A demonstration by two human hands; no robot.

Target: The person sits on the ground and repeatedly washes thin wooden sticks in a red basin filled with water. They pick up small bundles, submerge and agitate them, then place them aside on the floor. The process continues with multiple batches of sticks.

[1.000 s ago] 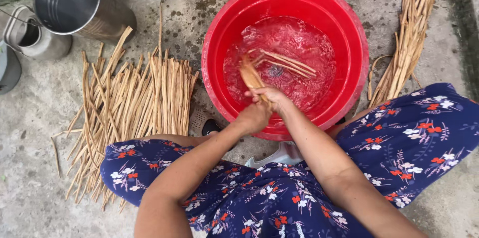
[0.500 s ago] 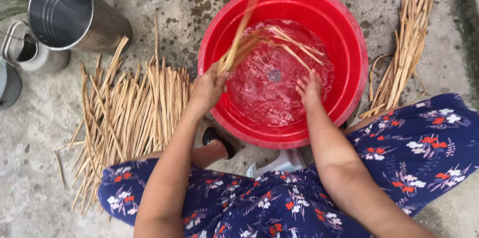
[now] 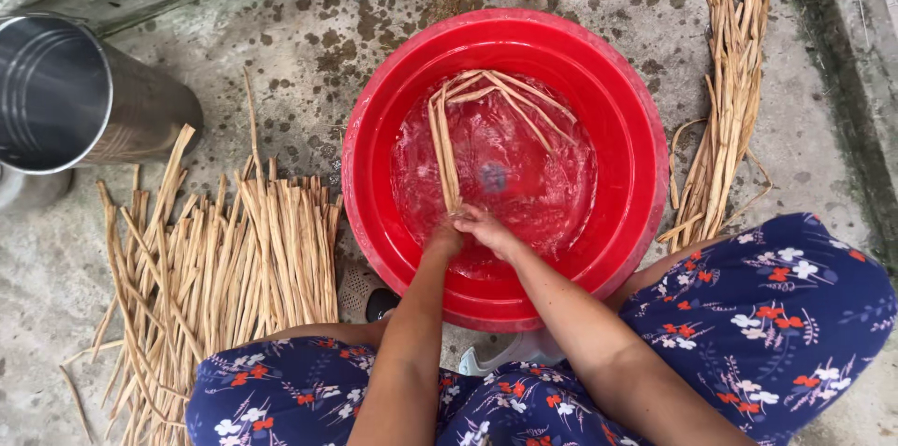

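Both my hands meet inside the red basin (image 3: 645, 175), at its near side, low over the water. My left hand (image 3: 445, 238) is closed around the near end of a few long tan strips (image 3: 445, 151); those strips run straight away from me across the water toward the far rim. My right hand (image 3: 486, 229) lies just beside the left, touching it, fingers curled onto the same strip ends. More strips (image 3: 524, 100) float fanned out at the far side of the basin. A pile of dry strips (image 3: 224, 259) lies on the concrete floor left of the basin; a second bundle (image 3: 725, 91) lies right of it. A steel pot (image 3: 65, 95) lies tipped, well left of the basin.
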